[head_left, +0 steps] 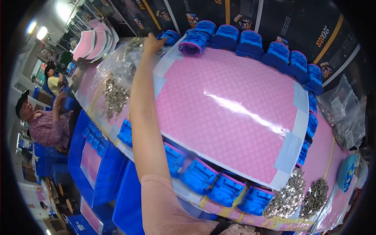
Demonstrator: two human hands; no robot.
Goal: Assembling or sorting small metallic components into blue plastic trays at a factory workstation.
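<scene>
My left hand (153, 43) reaches far out to the back left corner of the raised pink board. Its fingers are closed at the left end of a blue curved plastic part (170, 38); the part partly hides the grip. Just right of it stands another blue part with a round pink-rimmed opening (192, 43). More such parts (250, 44) line the far edge of the pink quilted board (223, 102), whose borders are taped in white. Along the near edge sit several more blue parts (199, 176). My right hand is out of view.
Heaps of small shiny metal pieces lie at left (115, 96) and near right (288, 194). Clear plastic bags (342, 111) rest at both ends. Blue bins (94, 172) stand below the left edge. Two people (47, 125) are at far left; dark printed panels (297, 27) back the table.
</scene>
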